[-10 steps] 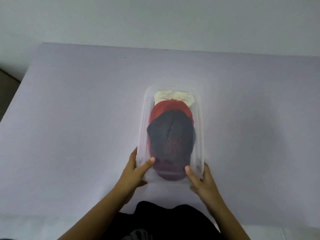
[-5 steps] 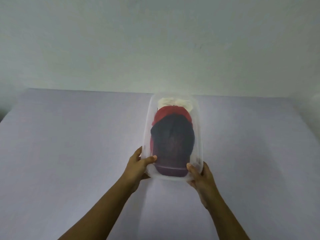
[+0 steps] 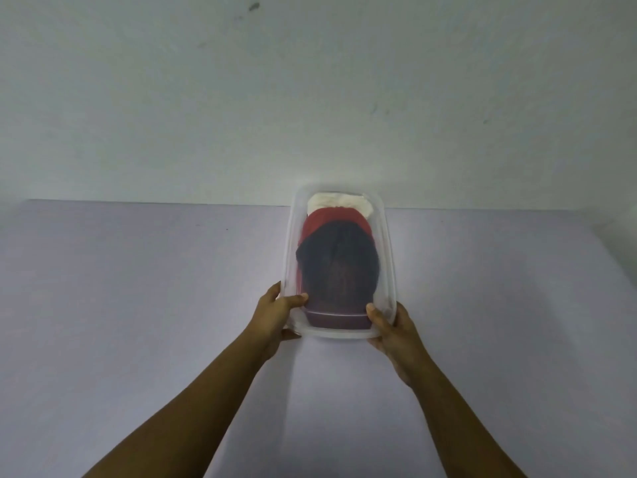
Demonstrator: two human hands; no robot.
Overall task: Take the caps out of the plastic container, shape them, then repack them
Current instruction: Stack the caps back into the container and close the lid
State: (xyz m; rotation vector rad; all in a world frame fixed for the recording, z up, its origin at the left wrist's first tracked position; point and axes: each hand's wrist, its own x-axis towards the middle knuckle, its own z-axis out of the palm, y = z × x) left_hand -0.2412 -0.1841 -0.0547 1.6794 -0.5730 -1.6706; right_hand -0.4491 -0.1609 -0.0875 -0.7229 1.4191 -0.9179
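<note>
A clear plastic container point(image 3: 388, 257) lies lengthwise on the pale lilac table point(image 3: 138, 305), its far end near the table's back edge. Stacked caps fill it: a dark navy cap point(image 3: 339, 267) on top, a red cap point(image 3: 331, 219) under it, a cream cap point(image 3: 339, 201) at the far end, and a maroon brim point(image 3: 336, 319) at the near end. My left hand point(image 3: 275, 313) grips the near left corner with the thumb over the rim. My right hand point(image 3: 393, 326) grips the near right corner the same way.
A plain whitish wall point(image 3: 310, 98) rises right behind the table's back edge. The table surface spreads wide on both sides of the container, with my forearms stretched over its near part.
Both arms have stretched forward, pushing the container away toward the table's back edge. The view has tilted up, showing more wall. The grip on the near corners stays the same.
</note>
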